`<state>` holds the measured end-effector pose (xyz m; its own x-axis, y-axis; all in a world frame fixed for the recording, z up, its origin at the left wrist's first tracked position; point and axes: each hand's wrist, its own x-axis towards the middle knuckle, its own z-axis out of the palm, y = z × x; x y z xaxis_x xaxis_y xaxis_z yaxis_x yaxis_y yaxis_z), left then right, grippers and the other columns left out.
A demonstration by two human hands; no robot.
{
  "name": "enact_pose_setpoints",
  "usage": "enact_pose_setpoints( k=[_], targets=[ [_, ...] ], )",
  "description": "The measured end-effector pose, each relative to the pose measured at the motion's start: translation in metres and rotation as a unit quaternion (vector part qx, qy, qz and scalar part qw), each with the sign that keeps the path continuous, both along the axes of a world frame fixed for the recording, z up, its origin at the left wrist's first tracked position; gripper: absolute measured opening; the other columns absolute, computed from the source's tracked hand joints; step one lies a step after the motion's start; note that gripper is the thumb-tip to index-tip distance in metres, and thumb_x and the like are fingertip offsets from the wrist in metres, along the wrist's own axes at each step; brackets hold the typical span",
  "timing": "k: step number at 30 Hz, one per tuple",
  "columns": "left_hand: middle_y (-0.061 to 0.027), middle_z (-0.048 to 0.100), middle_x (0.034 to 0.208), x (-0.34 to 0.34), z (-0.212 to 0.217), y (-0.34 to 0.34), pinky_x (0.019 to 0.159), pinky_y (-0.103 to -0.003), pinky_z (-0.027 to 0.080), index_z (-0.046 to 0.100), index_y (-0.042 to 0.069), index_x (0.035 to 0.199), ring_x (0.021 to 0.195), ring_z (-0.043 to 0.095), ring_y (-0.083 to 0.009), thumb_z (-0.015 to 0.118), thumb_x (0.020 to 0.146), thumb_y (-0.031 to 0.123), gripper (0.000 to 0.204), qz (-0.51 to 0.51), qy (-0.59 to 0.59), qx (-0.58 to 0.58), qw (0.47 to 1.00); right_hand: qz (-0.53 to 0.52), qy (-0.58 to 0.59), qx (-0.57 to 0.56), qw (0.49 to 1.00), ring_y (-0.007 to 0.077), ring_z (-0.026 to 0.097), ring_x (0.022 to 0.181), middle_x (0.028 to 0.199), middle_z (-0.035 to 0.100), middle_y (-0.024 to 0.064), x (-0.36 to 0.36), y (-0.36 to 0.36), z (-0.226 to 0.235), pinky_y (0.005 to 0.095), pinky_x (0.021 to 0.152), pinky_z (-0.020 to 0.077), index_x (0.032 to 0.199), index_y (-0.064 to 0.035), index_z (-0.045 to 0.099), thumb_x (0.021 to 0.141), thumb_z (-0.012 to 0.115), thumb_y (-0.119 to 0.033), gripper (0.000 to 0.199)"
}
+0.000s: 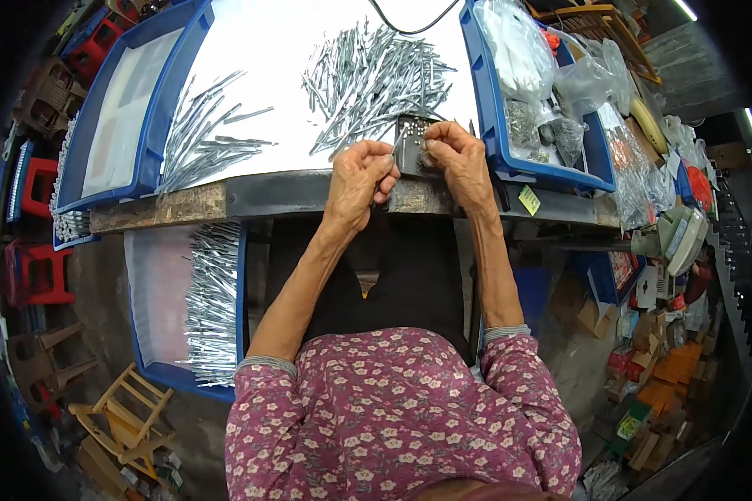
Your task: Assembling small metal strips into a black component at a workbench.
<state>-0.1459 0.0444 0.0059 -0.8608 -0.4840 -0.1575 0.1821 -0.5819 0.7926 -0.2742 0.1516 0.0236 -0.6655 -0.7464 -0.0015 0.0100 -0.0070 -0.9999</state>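
Note:
My left hand [358,179] is closed on a thin metal strip [401,140], which points up from the fingertips at the table's front edge. Just to its right, my right hand [464,167] is pinched; whatever its fingertips hold is too small to make out. Between and behind the hands lies a small dark tray [410,157] dotted with tiny light-coloured pieces. Beyond it spreads a large heap of silvery metal strips [376,75]. A smaller pile of strips [205,142] rests farther left on the white tabletop [259,42].
A blue bin [154,108] stands on the table's left, and another blue bin [497,125] with plastic bags and small parts on its right. Below the table at left, a blue crate [146,363] holds many strips. A wooden stool [125,417] stands on the floor.

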Motion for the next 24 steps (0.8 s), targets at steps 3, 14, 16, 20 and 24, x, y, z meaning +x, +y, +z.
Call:
enact_pose_setpoints(
  k=[3,14,16,20,24],
  targets=[
    [-0.0068,0.053,0.066,-0.002,-0.003,0.000,0.037,-0.016,0.033,0.048,-0.004,0.092,0.047,0.044,-0.0058,0.052,0.084,0.004,0.012,-0.002,0.003,0.016,1.000,0.004,-0.011,-0.023,1.000,0.0070,0.050,0.067,0.078,0.056,0.0024,0.007,-0.002,0.002,0.0192,0.061,0.0409,0.087,0.0014,0.056,0.079,0.053,-0.002,0.009],
    [-0.0069,0.053,0.066,-0.003,-0.002,0.001,0.038,-0.016,0.034,0.048,-0.004,0.090,0.047,0.044,-0.0059,0.052,0.083,0.003,0.010,-0.004,0.011,0.023,1.000,-0.001,0.067,0.002,0.998,0.0045,0.049,0.063,0.074,0.054,-0.0001,0.020,-0.010,0.002,0.0180,0.059,0.0398,0.083,0.0005,0.054,0.077,0.054,-0.001,0.007],
    [-0.0059,0.054,0.068,-0.003,-0.003,0.001,0.039,-0.016,0.034,0.049,-0.003,0.091,0.049,0.044,-0.0055,0.054,0.084,0.007,0.014,-0.008,0.018,0.004,1.000,-0.001,0.083,0.010,0.997,0.0037,0.048,0.063,0.073,0.053,-0.0007,0.020,-0.010,0.003,0.0174,0.058,0.0392,0.082,0.0001,0.054,0.077,0.055,-0.001,0.006],
    [-0.0056,0.053,0.068,-0.002,-0.003,0.001,0.039,-0.016,0.034,0.049,-0.003,0.090,0.049,0.044,-0.0054,0.054,0.084,0.007,0.014,-0.005,0.019,-0.009,1.000,0.001,0.078,0.009,0.997,0.0028,0.047,0.062,0.072,0.053,-0.0017,0.022,-0.010,0.005,0.0165,0.057,0.0385,0.081,-0.0001,0.054,0.076,0.055,-0.001,0.005],
    [-0.0054,0.053,0.067,-0.001,-0.002,0.001,0.039,-0.016,0.034,0.049,-0.003,0.089,0.049,0.045,-0.0053,0.054,0.084,0.007,0.013,0.001,0.005,-0.026,1.000,0.002,0.072,0.005,0.997,0.0028,0.047,0.061,0.070,0.052,-0.0018,0.023,-0.011,0.006,0.0168,0.056,0.0385,0.079,-0.0003,0.054,0.075,0.056,-0.001,0.004]
  ],
)
